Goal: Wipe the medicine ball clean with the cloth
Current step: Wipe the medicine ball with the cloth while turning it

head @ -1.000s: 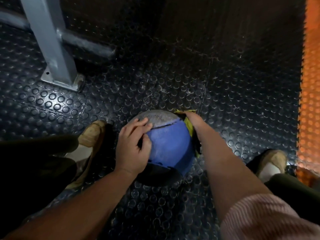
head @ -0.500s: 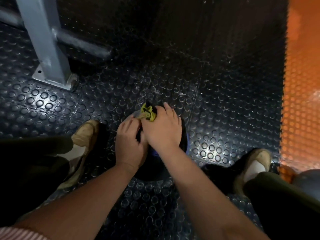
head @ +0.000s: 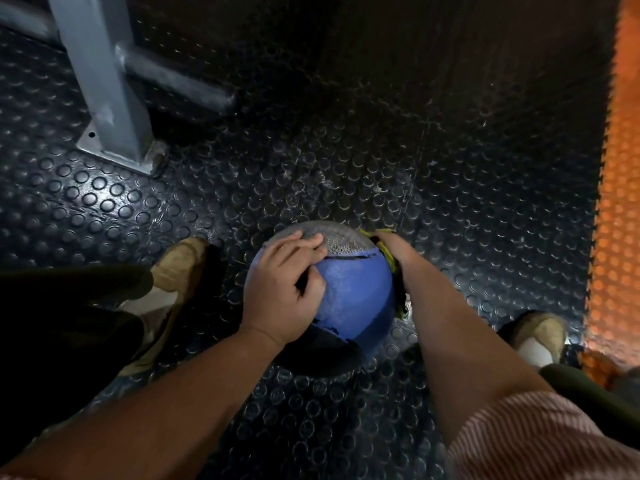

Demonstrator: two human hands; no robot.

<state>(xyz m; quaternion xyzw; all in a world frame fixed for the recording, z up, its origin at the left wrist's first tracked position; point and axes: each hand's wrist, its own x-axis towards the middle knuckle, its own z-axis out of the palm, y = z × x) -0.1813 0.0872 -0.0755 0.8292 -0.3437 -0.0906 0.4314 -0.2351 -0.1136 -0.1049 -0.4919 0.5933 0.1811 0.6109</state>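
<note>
Dim overall; the studded floor shows small glints on its raised dots near the middle and fades to near black at the top; the orange strip at the right glows, smeared and soft; the medicine ball is lit on top, dark beneath; the trouser leg at the left sinks into black; edges bow and blur.

We log the medicine ball as blue, with a grey mesh-patterned cap and a black patch low down. Cloth yellow-green. Floor black with round studs; mat orange, studded. Sleeve pink-and-white striped.
</note>
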